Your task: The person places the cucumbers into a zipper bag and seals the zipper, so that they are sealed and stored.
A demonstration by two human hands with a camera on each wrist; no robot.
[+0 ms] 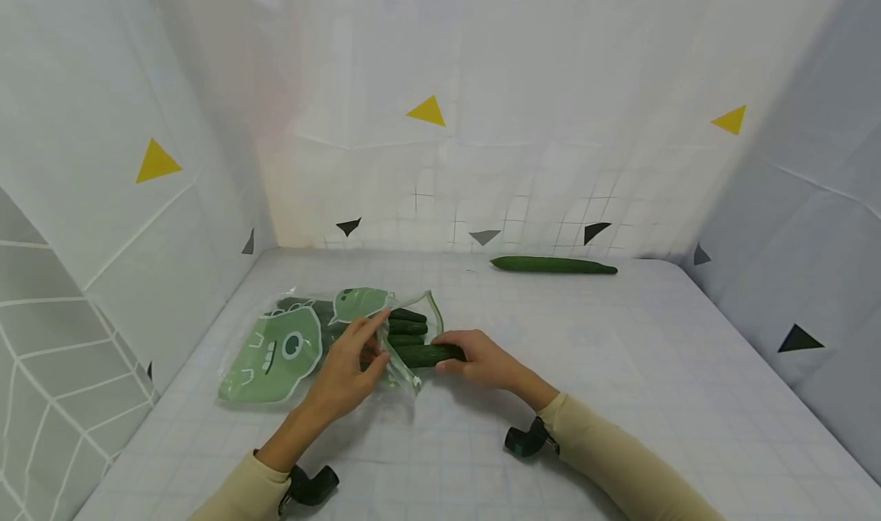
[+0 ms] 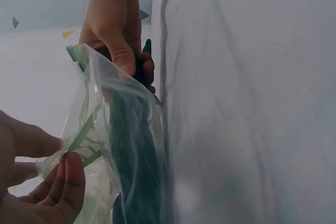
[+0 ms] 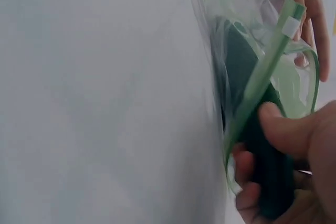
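Slider-type storage bag and cucumbers on a white desk [image 1: 661, 398], with both hands at the bag's mouth. The clear storage bag [image 1: 275, 364], printed with a green one-eyed cartoon face, lies flat left of centre, its opening turned toward the right. The left hand [image 1: 349, 366] pinches the plastic film beside the opening between thumb and fingers, the mouth standing apart. The right hand [image 1: 482, 359] grasps the outer end of a dark green cucumber [image 1: 418, 355], thumb on one side and fingers curled round the other; the rest of this cucumber extends through the mouth into the bag, where the left wrist view shows it behind the film. Further cucumbers [image 1: 407, 327] lie alongside it inside, their ends visible at the opening. A green closure strip [image 3: 265, 66] with a white slider [image 3: 290, 27] crosses over the held cucumber in the right wrist view. A separate cucumber [image 1: 554, 265] rests crosswise at the far edge of the desk, well apart from the bag. Behind, a pale wall sheet [image 1: 551, 62] bears yellow triangles [image 1: 428, 112] above dark ones.
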